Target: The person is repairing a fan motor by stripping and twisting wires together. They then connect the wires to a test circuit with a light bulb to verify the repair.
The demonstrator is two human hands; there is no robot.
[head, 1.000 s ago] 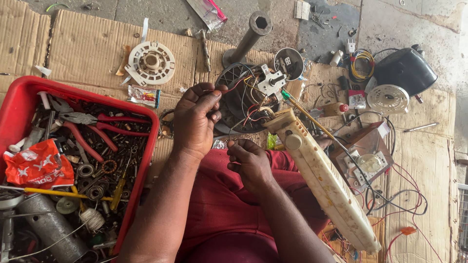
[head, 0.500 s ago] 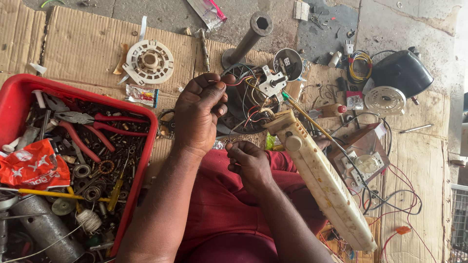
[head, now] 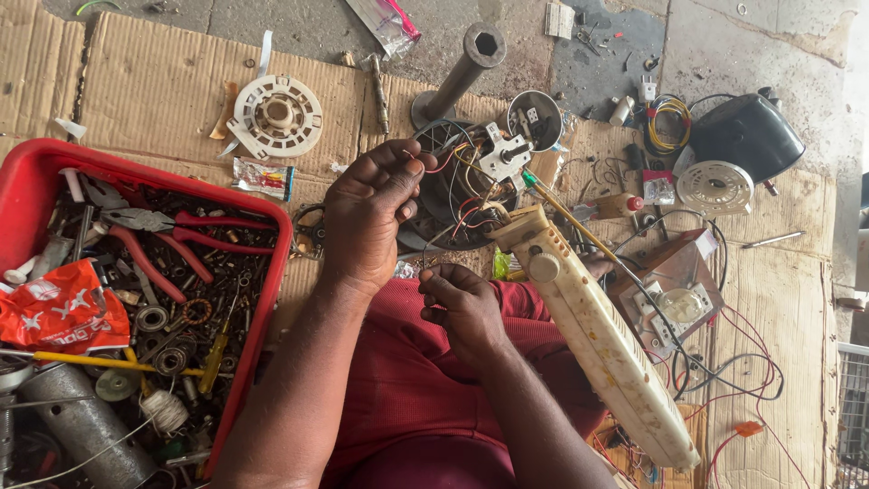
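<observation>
Red bin [head: 262, 226]: glossy moulded plastic, scuffed. Pliers [head: 172, 226] inside it: dull grey metal, red rubbery grips. Floor sheets of cardboard [head: 163, 91]: matt, ribbed, stained. Long housing [head: 597, 335]: cream plastic, yellowed and grimy. Pipe [head: 462, 68]: rough dark metal. Wires [head: 453, 163] at the left hand [head: 367, 217]: smooth coloured plastic insulation.

- Just ahead of the left hand [head: 367, 217] fingers [head: 398, 177], the dark motor body [head: 453, 195] with its tangle of coloured wires [head: 457, 163] blocks the way.
- To the right of both hands, the long cream housing [head: 597, 335] lies slantwise, closing that side; the right hand [head: 462, 303] sits just beside it.
- To the left of the fingers, the red bin [head: 267, 299], crammed with pliers [head: 172, 231] and metal parts, walls off the route.
- Beyond and left of the fingers, bare cardboard [head: 163, 91] lies open around the white round disc [head: 274, 116].
- The grey pipe [head: 457, 72] stands beyond the motor.
</observation>
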